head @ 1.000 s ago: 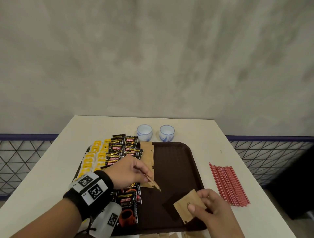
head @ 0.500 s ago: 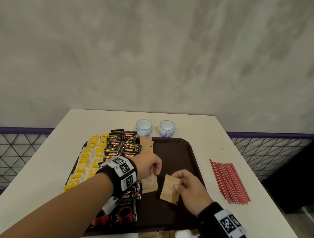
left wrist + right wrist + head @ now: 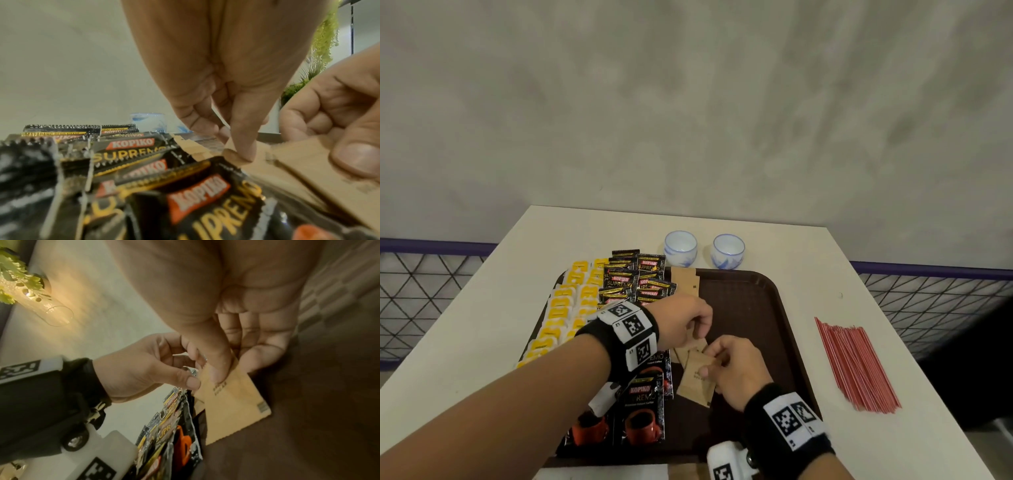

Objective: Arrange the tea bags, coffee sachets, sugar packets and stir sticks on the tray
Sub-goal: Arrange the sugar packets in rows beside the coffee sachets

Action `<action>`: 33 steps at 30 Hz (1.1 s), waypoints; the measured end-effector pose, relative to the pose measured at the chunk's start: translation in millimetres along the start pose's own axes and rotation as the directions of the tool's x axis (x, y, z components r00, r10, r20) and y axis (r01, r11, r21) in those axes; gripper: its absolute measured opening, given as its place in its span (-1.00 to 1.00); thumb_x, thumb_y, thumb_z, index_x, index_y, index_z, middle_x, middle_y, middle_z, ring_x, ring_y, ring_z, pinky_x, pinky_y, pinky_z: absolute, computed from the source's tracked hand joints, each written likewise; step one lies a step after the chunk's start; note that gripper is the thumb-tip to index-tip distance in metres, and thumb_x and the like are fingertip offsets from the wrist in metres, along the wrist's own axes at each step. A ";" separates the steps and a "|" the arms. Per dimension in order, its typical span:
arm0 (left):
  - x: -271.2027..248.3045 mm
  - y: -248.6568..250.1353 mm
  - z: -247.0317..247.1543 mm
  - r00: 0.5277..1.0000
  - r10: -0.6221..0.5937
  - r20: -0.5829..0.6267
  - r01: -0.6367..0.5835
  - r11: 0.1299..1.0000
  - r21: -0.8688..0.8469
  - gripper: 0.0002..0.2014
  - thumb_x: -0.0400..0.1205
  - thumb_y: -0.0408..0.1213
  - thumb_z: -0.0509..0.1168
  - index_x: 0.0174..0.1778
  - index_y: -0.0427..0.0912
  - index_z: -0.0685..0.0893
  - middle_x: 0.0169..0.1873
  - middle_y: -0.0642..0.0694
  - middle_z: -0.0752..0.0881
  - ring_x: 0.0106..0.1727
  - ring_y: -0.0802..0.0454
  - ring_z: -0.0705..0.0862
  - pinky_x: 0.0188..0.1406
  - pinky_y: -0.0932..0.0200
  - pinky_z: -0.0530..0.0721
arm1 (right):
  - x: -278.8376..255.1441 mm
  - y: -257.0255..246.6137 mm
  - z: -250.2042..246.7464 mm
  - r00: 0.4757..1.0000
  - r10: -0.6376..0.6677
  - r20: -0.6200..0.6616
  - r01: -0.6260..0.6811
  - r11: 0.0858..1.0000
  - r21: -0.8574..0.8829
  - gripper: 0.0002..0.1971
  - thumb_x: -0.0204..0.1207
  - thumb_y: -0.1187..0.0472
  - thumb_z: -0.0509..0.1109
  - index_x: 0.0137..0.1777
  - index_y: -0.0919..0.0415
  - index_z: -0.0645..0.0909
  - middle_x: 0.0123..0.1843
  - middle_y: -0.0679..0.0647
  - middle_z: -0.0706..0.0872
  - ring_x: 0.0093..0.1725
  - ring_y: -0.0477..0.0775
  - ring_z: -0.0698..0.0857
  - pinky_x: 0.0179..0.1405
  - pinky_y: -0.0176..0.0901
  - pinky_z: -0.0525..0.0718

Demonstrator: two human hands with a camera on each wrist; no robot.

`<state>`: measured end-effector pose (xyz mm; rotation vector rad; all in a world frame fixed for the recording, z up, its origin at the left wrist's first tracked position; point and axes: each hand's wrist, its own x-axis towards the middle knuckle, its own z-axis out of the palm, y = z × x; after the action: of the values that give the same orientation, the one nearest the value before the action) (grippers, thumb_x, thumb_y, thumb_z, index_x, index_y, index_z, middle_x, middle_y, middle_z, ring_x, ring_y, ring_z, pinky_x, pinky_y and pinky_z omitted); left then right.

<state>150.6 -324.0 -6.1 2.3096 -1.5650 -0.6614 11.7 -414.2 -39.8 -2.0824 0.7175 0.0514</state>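
On the brown tray (image 3: 743,308) lie a column of yellow tea bags (image 3: 561,308), black coffee sachets (image 3: 633,277) and a row of brown sugar packets (image 3: 685,281). My left hand (image 3: 700,334) hovers low over that row, its thumb and fingers (image 3: 242,146) pinching the edge of a laid sugar packet (image 3: 228,144). Just beside it, my right hand (image 3: 709,363) holds another brown sugar packet (image 3: 697,383) between thumb and fingers (image 3: 218,369), tilted, its lower corner near the tray. Red stir sticks (image 3: 856,363) lie in a bundle on the table to the right of the tray.
Two small blue-and-white cups (image 3: 680,247) (image 3: 728,250) stand behind the tray. More brown packets (image 3: 685,471) and a white sheet (image 3: 602,472) show at the table's near edge. A wire fence runs on both sides below the table.
My right hand has brought its sugar packet left and forward, up to the left hand. My left hand has lowered its own packet onto the row.
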 end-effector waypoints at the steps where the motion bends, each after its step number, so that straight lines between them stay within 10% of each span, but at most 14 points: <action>1: -1.3 0.1 -0.5 1.000 0.004 0.003 -0.004 1.000 0.009 -0.72 0.36 -0.62 0.31 -0.17 -0.14 0.65 -0.15 0.07 0.60 -0.04 0.03 0.60 -0.08 0.16 0.59 | 1.8 -2.6 1.1 1.000 -0.003 -0.006 0.003 1.000 0.008 -0.78 0.38 0.40 0.52 -0.21 0.10 0.58 -0.31 -0.07 0.60 -0.33 -0.10 0.58 -0.22 -0.14 0.70; 5: -5.8 -1.5 0.0 1.000 0.019 -0.003 -0.019 1.000 0.005 -0.74 0.38 -0.64 0.27 -0.16 -0.22 0.65 -0.15 0.01 0.60 -0.17 0.08 0.56 -0.16 0.21 0.58 | 9.3 -13.4 3.8 0.996 -0.019 -0.089 0.018 1.000 -0.005 -0.62 0.23 0.44 0.61 -0.12 0.13 0.52 -0.32 -0.08 0.51 -0.39 -0.14 0.45 -0.43 -0.44 0.47; 11: -9.1 -1.4 1.0 0.997 0.006 -0.076 -0.009 0.999 -0.041 -0.69 0.42 -0.68 0.20 -0.10 -0.22 0.66 -0.10 0.03 0.56 -0.15 0.13 0.56 -0.16 0.32 0.57 | 16.7 -16.7 9.4 0.991 0.092 -0.098 -0.101 0.991 -0.086 -0.62 0.33 0.35 0.55 0.03 0.03 0.48 -0.03 0.06 0.69 -0.14 0.02 0.63 -0.09 -0.10 0.68; 27: -59.1 -16.3 -16.0 0.920 -0.148 -0.363 0.077 0.976 -0.202 -0.85 0.58 -0.41 0.30 -0.10 -0.06 0.67 -0.13 0.15 0.57 -0.16 0.21 0.63 -0.18 0.39 0.57 | 25.1 -16.1 14.8 0.981 0.185 -0.049 -0.187 0.982 -0.031 -0.64 0.39 0.24 0.57 -0.01 -0.04 0.44 0.00 0.00 0.63 -0.07 0.04 0.67 -0.07 -0.03 0.76; 33: -50.6 -12.5 5.0 0.951 -0.142 -0.276 0.172 0.981 0.087 -0.82 0.62 -0.17 0.30 0.11 0.05 0.69 0.14 0.09 0.53 0.23 0.10 0.43 0.31 0.14 0.45 | 24.5 -9.5 15.4 0.986 0.165 -0.031 -0.166 0.986 -0.020 -0.62 0.38 0.30 0.57 -0.10 -0.05 0.41 -0.05 0.01 0.63 -0.07 0.04 0.63 -0.08 -0.13 0.67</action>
<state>142.3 -272.2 -5.2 2.5007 -1.3348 -0.2830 40.3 -409.7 -49.1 -2.0448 0.9103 0.1230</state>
